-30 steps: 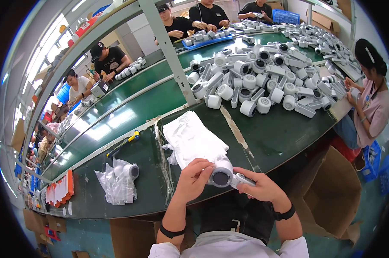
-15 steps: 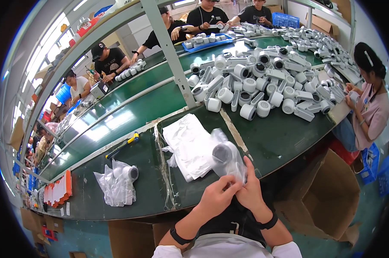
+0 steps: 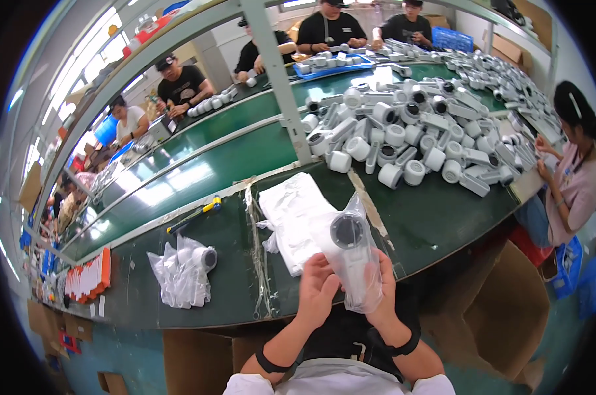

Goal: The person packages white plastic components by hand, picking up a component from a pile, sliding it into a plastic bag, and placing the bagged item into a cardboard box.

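A white device with a round, dark-faced head and a straight handle (image 3: 354, 270) stands upright inside a clear plastic bag in front of me. My right hand (image 3: 383, 289) is closed around the bag's lower right side, some of its fingers behind the plastic. My left hand (image 3: 316, 289) is at the bag's left edge, fingers loosely bent and thumb apart; whether it touches the plastic is hard to tell. Just behind the bag lies a stack of white plastic bags (image 3: 291, 214). Another bagged white device (image 3: 185, 273) rests on the green-topped table (image 3: 235, 289) to the left.
A large heap of similar white devices (image 3: 403, 131) covers the far right. A yellow-and-black hand tool (image 3: 194, 214) and orange-edged white cards (image 3: 88, 276) lie left. A metal post (image 3: 278, 85) rises ahead. An open cardboard box (image 3: 502, 303) stands lower right. Co-workers sit around the belt.
The bagged device has turned upright with its dark face toward me. My left hand has left its pinch at the bag's lower end and moved to the left side. The whole view has shifted slightly.
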A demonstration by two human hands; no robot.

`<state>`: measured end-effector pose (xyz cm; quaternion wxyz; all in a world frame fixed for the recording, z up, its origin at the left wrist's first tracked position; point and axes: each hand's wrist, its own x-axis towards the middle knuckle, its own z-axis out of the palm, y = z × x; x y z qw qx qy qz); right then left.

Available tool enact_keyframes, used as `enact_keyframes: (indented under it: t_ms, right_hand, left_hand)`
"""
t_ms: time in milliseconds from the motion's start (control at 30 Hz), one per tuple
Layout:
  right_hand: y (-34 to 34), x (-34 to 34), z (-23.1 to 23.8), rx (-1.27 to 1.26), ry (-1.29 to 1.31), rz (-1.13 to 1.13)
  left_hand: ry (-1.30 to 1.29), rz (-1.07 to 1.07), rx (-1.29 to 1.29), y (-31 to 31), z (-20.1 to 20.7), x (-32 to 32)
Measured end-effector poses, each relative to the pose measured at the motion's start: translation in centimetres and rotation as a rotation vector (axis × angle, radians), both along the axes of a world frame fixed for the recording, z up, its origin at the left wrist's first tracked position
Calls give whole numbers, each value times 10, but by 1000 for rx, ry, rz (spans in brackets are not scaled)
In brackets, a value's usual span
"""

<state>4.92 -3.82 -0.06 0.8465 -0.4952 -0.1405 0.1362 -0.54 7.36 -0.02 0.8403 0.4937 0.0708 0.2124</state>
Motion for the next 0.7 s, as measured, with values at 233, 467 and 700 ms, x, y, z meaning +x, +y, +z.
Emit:
enact_keyframes:
  t_ms: [233, 467, 700]
  right_hand:
    - [12, -12, 10, -360, -443, -207]
    - [-2, -9, 7, -586, -835, -106]
    - [-13, 0, -19, -655, -712, 152]
  left_hand:
    - [203, -332, -337, -4, -8, -5]
    - [173, -20, -93, 45, 0, -47]
    - [702, 821, 919, 124, 8, -107]
